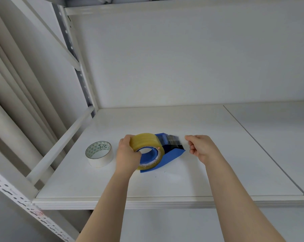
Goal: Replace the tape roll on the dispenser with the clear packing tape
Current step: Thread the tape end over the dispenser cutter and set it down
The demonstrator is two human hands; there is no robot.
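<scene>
Two bare forearms reach forward from the bottom edge over a white shelf (217, 172), the hands apart with the dispenser between them. The left hand (126, 154) grips the clear tape (144, 141), a yellowish see-through roll, with fingers curled over its top and the thumb at the near side of its rim. The roll stands on edge, seated on the round blue hub of the blue dispenser (172, 153), which rests on the shelf. From the roll, the dispenser's body runs toward the right hand and ends in a dark toothed cutter. A short stretch of clear tape lies over the top of the dispenser near the cutter, but it is blurred. The right hand (202, 148) hovers just beside the cutter end, fingers loosely curled and one fingertip pointing at it. It holds nothing that can be made out, and whether it touches the tape end cannot be told. Just to the outer side of the left hand, a white roll (99, 154) lies flat on the shelf, close to that hand but not touching it, its inner core printed with small green triangles. Beyond the hands, the shelf meets a plain white back panel (182, 67). Farther off on the left hand's side rise a perforated metal post (74, 55) and pale curtain folds (11, 84).
</scene>
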